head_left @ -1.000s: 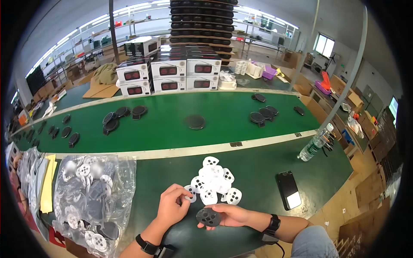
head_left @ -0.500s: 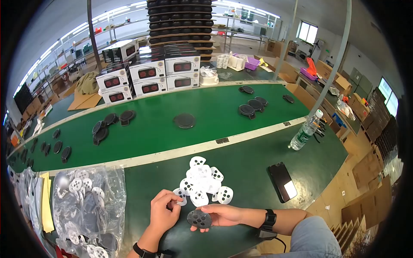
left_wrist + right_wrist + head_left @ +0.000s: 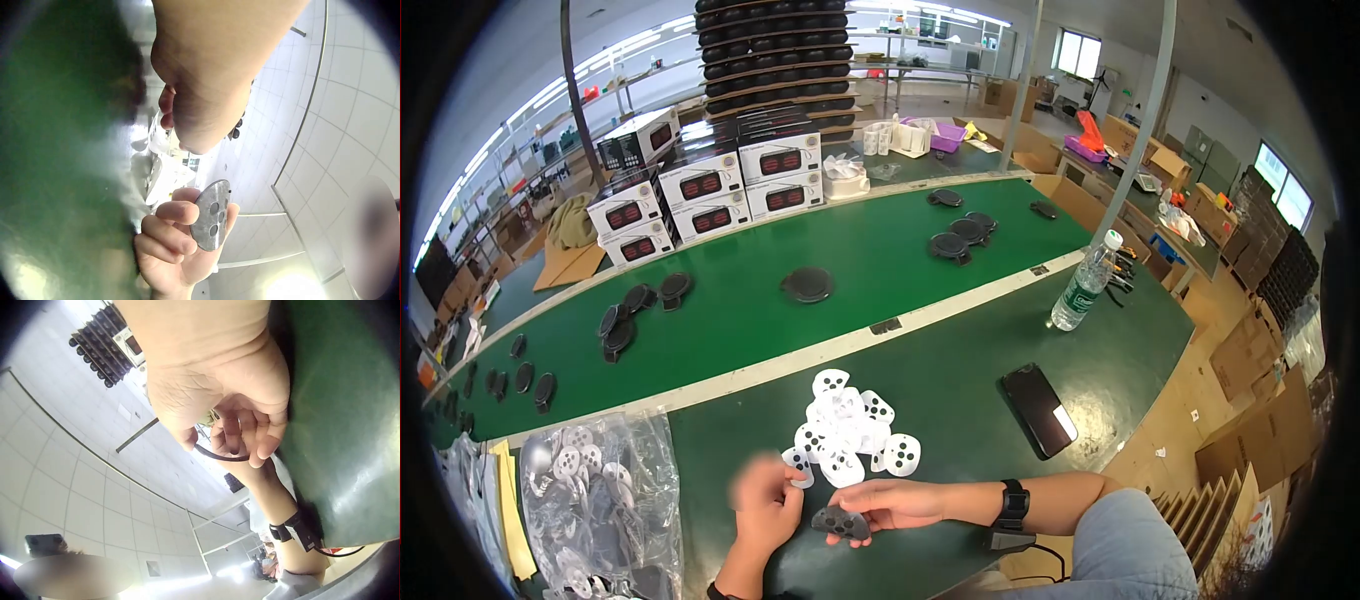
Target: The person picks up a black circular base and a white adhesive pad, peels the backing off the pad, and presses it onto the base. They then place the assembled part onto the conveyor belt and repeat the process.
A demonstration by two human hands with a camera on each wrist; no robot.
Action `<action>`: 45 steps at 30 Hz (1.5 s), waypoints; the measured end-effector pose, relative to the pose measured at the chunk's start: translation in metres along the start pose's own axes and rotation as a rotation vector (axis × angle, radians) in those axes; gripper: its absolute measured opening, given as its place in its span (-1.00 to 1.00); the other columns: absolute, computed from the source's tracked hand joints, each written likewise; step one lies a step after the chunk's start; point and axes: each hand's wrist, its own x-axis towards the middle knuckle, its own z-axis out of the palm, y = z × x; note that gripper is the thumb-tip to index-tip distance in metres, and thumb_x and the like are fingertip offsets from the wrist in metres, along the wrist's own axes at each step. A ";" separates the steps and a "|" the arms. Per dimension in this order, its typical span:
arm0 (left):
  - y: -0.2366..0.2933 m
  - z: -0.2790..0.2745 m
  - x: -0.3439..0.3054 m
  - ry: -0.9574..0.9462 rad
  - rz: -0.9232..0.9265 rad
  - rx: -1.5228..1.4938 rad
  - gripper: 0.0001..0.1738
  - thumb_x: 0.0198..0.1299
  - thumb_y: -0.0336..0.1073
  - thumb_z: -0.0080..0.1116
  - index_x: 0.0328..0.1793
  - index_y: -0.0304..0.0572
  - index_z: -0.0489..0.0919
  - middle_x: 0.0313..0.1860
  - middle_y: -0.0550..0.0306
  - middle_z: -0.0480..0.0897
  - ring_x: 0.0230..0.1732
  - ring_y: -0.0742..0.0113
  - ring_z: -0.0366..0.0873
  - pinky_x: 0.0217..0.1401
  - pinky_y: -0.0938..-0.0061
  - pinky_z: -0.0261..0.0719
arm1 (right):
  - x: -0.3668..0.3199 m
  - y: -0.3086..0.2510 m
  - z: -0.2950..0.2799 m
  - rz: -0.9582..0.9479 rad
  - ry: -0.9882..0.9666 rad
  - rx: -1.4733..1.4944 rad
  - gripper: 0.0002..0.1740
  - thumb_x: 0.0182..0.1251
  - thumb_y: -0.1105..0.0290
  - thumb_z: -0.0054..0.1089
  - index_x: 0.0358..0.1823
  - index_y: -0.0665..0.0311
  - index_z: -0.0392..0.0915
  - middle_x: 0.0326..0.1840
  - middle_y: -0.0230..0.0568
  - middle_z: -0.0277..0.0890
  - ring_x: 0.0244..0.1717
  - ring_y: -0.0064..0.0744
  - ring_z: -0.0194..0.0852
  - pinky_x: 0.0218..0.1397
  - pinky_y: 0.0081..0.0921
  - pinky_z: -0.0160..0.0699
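Note:
My right hand (image 3: 892,504) grips a flat dark grey disc (image 3: 838,523) by its edge, between thumb and fingers. Several round dark spots mark its face, seen also in the left wrist view, where the disc (image 3: 211,215) stands tilted. In the right wrist view the disc (image 3: 220,455) shows edge-on. Left of it, my left hand (image 3: 766,503) has bent fingers, partly blurred, with fingertips right at a white spotted piece (image 3: 799,466). Whether they pinch it I cannot tell. This piece lies at the edge of a heap of similar white pieces (image 3: 841,422) on the dark green table.
A clear plastic bag (image 3: 600,500) of spotted pieces lies at left. To the right are a black phone (image 3: 1038,410) and an upright water bottle (image 3: 1085,285). Beyond a pale strip, several black round parts (image 3: 809,285) lie on a green surface, with boxed radios (image 3: 705,182) stacked behind.
The head view has swung right, so everything slides left in it. The dark disc has tilted in my right hand, its face now more foreshortened. My left hand stays beside the white heap.

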 end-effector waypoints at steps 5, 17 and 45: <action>-0.004 0.000 0.001 -0.031 0.015 0.004 -0.80 -0.04 -0.64 0.14 -0.34 -0.26 0.70 -0.38 0.15 0.58 -0.57 0.53 0.47 -0.50 0.63 0.41 | -0.001 0.000 0.002 0.011 0.004 0.019 -0.60 0.61 0.02 -0.05 0.10 0.22 0.46 0.01 -0.21 0.63 -0.04 -0.50 0.57 -0.03 -0.52 0.52; -0.015 -0.004 -0.003 -0.074 -0.016 -0.092 -0.82 0.11 -0.61 0.11 -0.24 -0.22 0.66 -0.28 0.15 0.59 -0.47 0.42 0.52 -0.41 0.53 0.47 | -0.002 0.003 -0.013 0.010 0.032 -0.061 -0.42 0.58 0.04 -0.16 0.24 0.49 0.37 0.10 0.28 0.58 0.06 -0.02 0.64 0.14 -0.22 0.59; -0.014 -0.003 -0.003 -0.083 0.025 -0.110 -0.82 0.07 -0.64 0.07 -0.26 -0.27 0.64 -0.28 0.10 0.55 -0.46 0.36 0.53 -0.38 0.48 0.51 | -0.002 0.008 -0.016 -0.033 0.070 0.055 -0.35 0.59 -0.09 -0.25 0.16 0.46 0.39 0.02 0.33 0.59 -0.04 0.03 0.63 0.06 -0.16 0.60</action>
